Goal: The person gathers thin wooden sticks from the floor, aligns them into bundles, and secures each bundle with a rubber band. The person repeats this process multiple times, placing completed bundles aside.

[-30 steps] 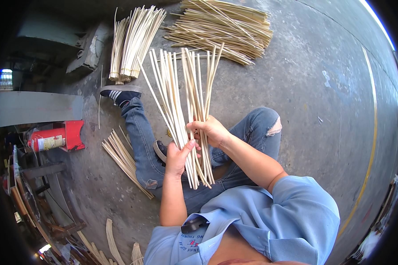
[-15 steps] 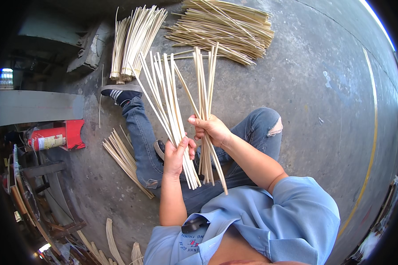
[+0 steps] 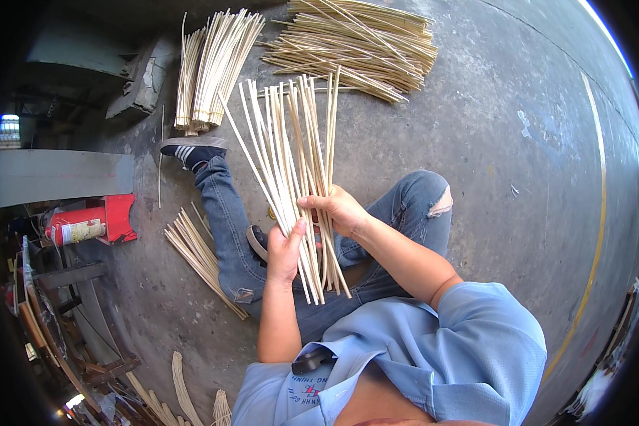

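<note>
My left hand (image 3: 286, 257) is closed around a bunch of thin pale rattan-like sticks (image 3: 268, 153), its thumb lying across them. Close on its right, my right hand (image 3: 339, 211) grips a second bunch of similar sticks (image 3: 309, 135), thumb on top. The two bunches touch and overlap between my hands, so the line between them is hard to see. Upper ends fan out away from me, and the lower ends hang over my lap. Most of the fingers are hidden behind the sticks.
Beyond my outstretched foot stands a thick stick bundle (image 3: 220, 71); a large stick pile (image 3: 355, 50) lies to its right. A smaller group of sticks (image 3: 200, 259) rests beside my left leg. Farther left are a red fire extinguisher (image 3: 78, 226) and a grey beam (image 3: 64, 176).
My two hands have come closer together. The right-hand bunch, apart from the left one before, has moved left against it, and its crossing sticks now stand more nearly parallel.
</note>
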Demonstrator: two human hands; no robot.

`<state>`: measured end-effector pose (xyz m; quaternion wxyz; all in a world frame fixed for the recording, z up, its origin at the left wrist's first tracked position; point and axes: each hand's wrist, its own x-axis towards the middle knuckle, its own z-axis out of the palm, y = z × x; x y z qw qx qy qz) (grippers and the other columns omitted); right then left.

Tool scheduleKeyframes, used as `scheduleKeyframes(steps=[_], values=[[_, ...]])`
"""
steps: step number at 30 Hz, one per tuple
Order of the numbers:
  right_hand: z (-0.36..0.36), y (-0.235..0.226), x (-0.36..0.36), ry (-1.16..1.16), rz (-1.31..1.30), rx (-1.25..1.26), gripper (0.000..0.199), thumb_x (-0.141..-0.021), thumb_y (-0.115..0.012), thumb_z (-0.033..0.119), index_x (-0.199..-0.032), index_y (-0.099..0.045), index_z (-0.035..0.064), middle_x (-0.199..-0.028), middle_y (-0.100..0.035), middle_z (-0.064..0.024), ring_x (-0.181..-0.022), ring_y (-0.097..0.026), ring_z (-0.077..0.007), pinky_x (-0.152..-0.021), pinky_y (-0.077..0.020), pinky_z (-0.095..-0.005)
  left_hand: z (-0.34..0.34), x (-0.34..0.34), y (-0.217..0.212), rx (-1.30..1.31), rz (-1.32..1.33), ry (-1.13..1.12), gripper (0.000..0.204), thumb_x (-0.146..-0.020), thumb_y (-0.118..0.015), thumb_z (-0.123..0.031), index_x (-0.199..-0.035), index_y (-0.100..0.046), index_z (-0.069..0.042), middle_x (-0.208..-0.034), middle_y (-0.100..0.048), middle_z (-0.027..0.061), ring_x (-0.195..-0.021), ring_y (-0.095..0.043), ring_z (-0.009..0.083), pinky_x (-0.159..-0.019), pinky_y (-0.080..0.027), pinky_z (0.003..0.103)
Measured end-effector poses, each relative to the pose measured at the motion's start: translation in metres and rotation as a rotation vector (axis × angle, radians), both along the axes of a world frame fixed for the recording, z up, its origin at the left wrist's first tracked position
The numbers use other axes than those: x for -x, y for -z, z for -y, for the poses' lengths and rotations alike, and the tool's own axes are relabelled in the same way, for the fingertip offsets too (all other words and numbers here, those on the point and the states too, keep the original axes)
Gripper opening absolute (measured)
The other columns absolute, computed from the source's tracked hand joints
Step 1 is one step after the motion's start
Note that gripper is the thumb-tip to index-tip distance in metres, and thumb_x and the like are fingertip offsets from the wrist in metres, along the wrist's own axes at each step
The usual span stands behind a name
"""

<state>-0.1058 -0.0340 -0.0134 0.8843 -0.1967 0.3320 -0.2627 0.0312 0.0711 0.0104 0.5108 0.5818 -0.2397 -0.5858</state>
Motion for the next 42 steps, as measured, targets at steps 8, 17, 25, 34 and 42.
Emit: scheduleKeyframes(steps=[8, 17, 25, 34, 42], values=[[0.0, 0.003, 0.002, -0.035, 0.001, 0.028, 0.02, -0.092, -0.076, 0.012, -0.103, -0.064, 0.0013, -0.089, -0.07, -0.0113, -0.074, -0.072, -0.0216, -0.059, -0.065, -0.0425, 0.002, 0.0, 0.002, -0.035, -0.002, -0.029, 0.028, -0.103, -0.068, -0.018, -0.123, -0.062, 0.001, -0.104, -0.071, 0.0103, -0.086, -0.073, 0.0185, -0.071, -0.065, 0.034], [-0.004, 0.006, -0.001, -0.08, 0.008, 0.045, 0.021, -0.093, -0.077, 0.011, -0.104, -0.064, 0.0002, -0.082, -0.068, -0.0098, -0.065, -0.067, -0.0187, -0.053, -0.0585, -0.0339, 0.006, 0.001, -0.002, -0.023, 0.005, -0.027, 0.027, -0.103, -0.069, -0.016, -0.122, -0.066, 0.002, -0.101, -0.072, 0.0092, -0.084, -0.072, 0.0167, -0.07, -0.064, 0.031], [-0.003, -0.016, -0.006, -0.141, 0.003, -0.04, 0.037, -0.09, -0.079, 0.009, -0.118, -0.061, -0.0078, -0.086, -0.069, -0.0133, -0.065, -0.068, -0.0201, -0.052, -0.0591, -0.0359, 0.003, -0.015, -0.004, -0.005, 0.033, 0.035, 0.036, -0.103, -0.069, -0.016, -0.133, -0.061, 0.001, -0.102, -0.071, 0.0064, -0.08, -0.069, 0.0114, -0.064, -0.059, 0.026], [0.006, 0.005, -0.001, -0.216, 0.129, -0.124, 0.032, -0.092, -0.078, 0.012, -0.116, -0.064, -0.0035, -0.078, -0.061, -0.0027, -0.075, -0.068, -0.0169, -0.077, -0.0634, -0.0382, 0.016, -0.014, -0.02, 0.008, 0.122, 0.076, 0.035, -0.1, -0.074, -0.019, -0.128, -0.067, 0.0, -0.092, -0.072, 0.0016, -0.068, -0.064, 0.0073, -0.054, -0.05, 0.021], [0.0, 0.002, -0.003, -0.102, 0.118, -0.118, 0.013, -0.092, -0.076, 0.007, -0.1, -0.066, 0.0043, -0.075, -0.059, -0.0006, -0.071, -0.064, -0.0155, -0.066, -0.0567, -0.0323, 0.02, -0.014, -0.02, -0.01, 0.17, 0.12, 0.031, -0.1, -0.074, -0.018, -0.125, -0.069, -0.001, -0.092, -0.073, 0.0026, -0.064, -0.061, 0.0071, -0.053, -0.048, 0.022]])
